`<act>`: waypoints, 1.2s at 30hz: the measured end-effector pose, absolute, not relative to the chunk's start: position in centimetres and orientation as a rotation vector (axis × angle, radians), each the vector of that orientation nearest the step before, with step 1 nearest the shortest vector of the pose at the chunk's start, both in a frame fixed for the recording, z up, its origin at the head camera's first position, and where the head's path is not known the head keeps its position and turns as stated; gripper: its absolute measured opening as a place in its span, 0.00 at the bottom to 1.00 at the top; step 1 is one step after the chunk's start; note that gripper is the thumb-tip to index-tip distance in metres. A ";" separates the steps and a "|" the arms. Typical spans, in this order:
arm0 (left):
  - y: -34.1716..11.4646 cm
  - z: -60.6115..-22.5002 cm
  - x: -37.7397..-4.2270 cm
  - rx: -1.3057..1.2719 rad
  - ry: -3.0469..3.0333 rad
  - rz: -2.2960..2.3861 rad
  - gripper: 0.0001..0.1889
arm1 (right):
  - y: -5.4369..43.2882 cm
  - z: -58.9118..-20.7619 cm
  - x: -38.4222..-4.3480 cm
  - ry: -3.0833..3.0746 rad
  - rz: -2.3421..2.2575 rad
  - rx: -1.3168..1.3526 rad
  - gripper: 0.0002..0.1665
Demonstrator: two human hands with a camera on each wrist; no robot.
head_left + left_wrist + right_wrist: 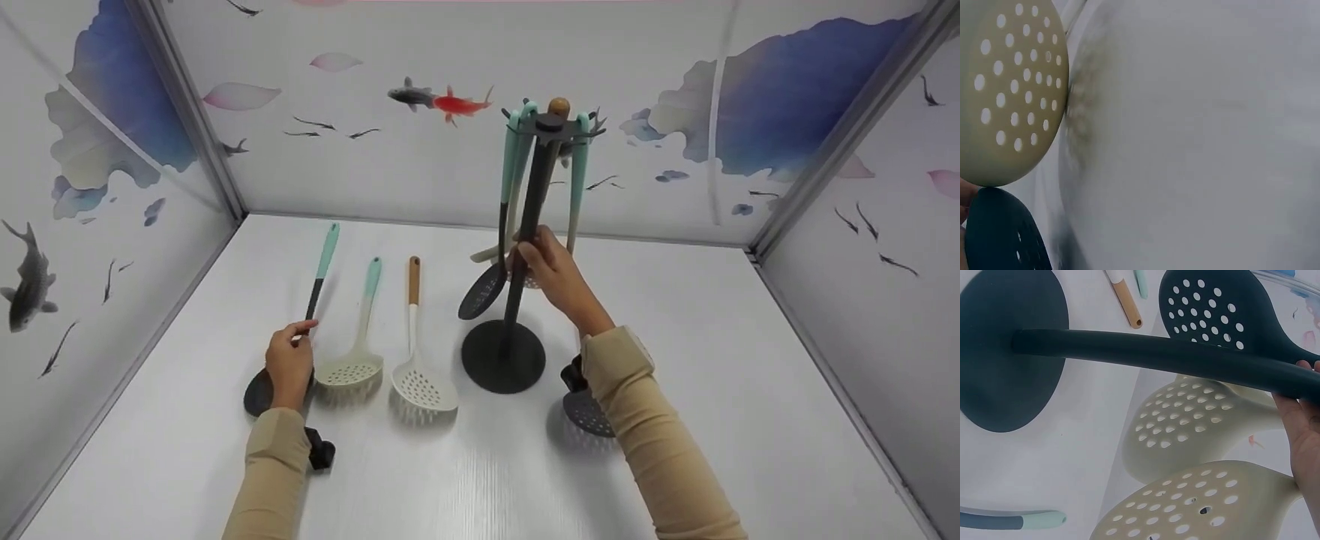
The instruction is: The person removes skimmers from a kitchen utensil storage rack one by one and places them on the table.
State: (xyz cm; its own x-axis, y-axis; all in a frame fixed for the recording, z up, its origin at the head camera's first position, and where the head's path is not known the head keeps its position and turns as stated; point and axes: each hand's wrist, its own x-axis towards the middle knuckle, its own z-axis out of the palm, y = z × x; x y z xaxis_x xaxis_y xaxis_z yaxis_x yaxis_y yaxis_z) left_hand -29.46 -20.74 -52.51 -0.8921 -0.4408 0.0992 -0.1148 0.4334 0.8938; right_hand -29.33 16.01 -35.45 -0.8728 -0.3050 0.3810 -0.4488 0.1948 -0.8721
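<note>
My left hand (290, 364) pinches the dark shaft of a black skimmer (259, 394) with a mint handle, lying at the left of the white table. Part of its head is hidden under the hand; the left wrist view shows its holes. Around the black pole of a utensil stand (535, 187), my right hand (556, 276) is gripping below the hooks. From the stand's top hang several utensils. One is a black slotted skimmer (1207, 312); beside it are cream skimmers (1185, 419) with round holes.
Right of my left hand lie a cream skimmer (350, 369) with a mint handle and a white skimmer (422, 386) with a brown handle. Another black skimmer (587, 412) lies partly under my right forearm. Printed panels (300, 172) enclose the table (712, 375).
</note>
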 end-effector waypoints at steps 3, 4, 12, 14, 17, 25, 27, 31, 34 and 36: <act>-20.6 -52.9 -29.4 0.462 -2.492 -1.376 0.17 | 16.0 -35.5 -29.3 -2.334 1.778 0.742 0.15; -20.5 -52.9 -29.4 0.450 -2.528 -1.352 0.17 | 16.0 -35.5 -29.3 -2.333 1.784 0.740 0.15; -19.7 -51.4 -30.1 0.497 -2.832 -1.251 0.25 | 16.6 -37.0 -30.8 -2.304 1.767 0.731 0.13; -19.6 -51.1 -30.3 0.505 -2.918 -1.217 0.28 | 16.6 -37.3 -31.1 -2.300 1.767 0.730 0.14; -19.3 -50.8 -30.5 0.517 -2.984 -1.182 0.32 | 16.3 -36.6 -30.4 -2.311 1.771 0.729 0.13; -18.8 -50.4 -30.3 0.482 -3.060 -1.089 0.35 | 15.9 -35.5 -29.5 -2.332 1.782 0.715 0.14; -18.7 -50.3 -30.3 0.479 -3.074 -1.081 0.35 | 15.9 -35.5 -29.5 -2.338 1.779 0.720 0.14; -18.7 -50.3 -30.2 0.461 -3.086 -1.074 0.35 | 15.9 -35.6 -29.5 -2.332 1.783 0.736 0.14; -18.8 -50.4 -30.3 0.443 -3.078 -1.106 0.35 | 15.9 -35.6 -29.5 -2.315 1.805 0.736 0.14; -19.0 -50.4 -30.3 0.441 -3.067 -1.142 0.34 | 15.9 -35.6 -29.5 -2.313 1.820 0.737 0.14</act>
State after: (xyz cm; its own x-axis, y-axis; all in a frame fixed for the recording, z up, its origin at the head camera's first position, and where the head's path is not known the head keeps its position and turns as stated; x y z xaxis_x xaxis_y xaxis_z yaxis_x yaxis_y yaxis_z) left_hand -30.34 -18.99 -50.39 -0.9516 -0.1910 -0.2408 -0.3019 0.7268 0.6169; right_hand -29.55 15.88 -35.64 -0.8767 -0.3048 0.3722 -0.4334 0.1646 -0.8860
